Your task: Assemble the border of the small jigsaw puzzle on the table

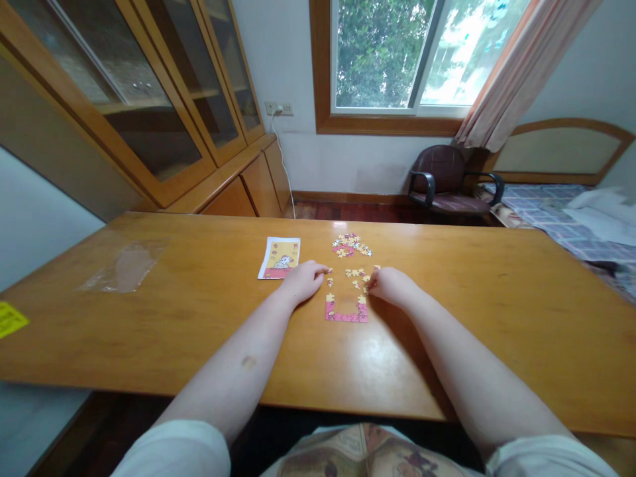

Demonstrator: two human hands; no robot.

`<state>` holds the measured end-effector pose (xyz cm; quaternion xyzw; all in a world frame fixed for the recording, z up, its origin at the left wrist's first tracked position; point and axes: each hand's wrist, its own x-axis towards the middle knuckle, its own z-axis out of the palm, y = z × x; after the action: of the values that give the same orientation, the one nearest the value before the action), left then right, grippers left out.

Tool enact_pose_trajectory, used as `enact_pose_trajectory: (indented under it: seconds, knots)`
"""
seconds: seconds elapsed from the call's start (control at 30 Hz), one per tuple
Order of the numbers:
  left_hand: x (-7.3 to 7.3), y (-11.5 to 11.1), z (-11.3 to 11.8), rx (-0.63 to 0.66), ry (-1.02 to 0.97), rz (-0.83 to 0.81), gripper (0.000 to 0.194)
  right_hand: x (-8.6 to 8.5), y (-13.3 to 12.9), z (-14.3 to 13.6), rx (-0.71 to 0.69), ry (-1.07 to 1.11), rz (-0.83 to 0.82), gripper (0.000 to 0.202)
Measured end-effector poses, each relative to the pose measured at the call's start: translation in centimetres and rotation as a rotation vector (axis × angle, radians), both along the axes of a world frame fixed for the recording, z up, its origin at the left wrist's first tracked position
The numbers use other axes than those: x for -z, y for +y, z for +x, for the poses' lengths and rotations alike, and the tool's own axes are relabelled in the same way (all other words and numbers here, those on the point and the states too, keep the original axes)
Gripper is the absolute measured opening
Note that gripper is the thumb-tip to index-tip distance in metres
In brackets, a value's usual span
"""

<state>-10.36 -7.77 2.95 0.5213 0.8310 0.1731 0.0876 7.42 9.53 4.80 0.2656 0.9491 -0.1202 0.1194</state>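
A U-shaped run of joined pink and yellow jigsaw border (pixel 346 317) lies on the table in front of me. My left hand (pixel 304 281) is closed, its fingertips together on a small jigsaw piece (pixel 330 270) above the border's left side. On the other side my right hand (pixel 393 286) is closed, fingers pinched at a yellow jigsaw piece (pixel 366 289) that they partly hide. Between the hands sit a short joined yellow strip (pixel 354 272) and several loose pieces. Farther back is a heap of mixed jigsaw pieces (pixel 350 244).
A picture card (pixel 281 257) lies beyond my left hand. A clear plastic bag (pixel 126 266) rests on the left of the wooden table (pixel 497 318). Glass-door cabinets (pixel 199 86) stand at the left; an armchair (pixel 442 175) is past the table's far edge.
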Motion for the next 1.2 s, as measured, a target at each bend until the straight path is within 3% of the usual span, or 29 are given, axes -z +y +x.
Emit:
enact_pose_trajectory:
  seconds: [0.47, 0.83, 1.07, 1.2]
  knots:
    - [0.1, -0.1, -0.1, -0.004, -0.01, -0.005, 0.035, 0.0, 0.7, 0.5, -0.014, 0.05, -0.272, 0.012]
    - [0.1, 0.0, -0.1, -0.002, -0.011, 0.003, 0.034, 0.4, 0.8, 0.4, -0.011, 0.121, -0.343, 0.007]
    - [0.0, -0.1, 0.2, 0.047, 0.01, 0.024, 0.033, -0.2, 0.5, 0.6, 0.096, 0.233, -0.472, 0.007]
    - [-1.0, -0.3, 0.6, 0.143, 0.024, 0.006, 0.03, 0.0, -0.8, 0.0, -0.002, 0.244, -0.515, 0.005]
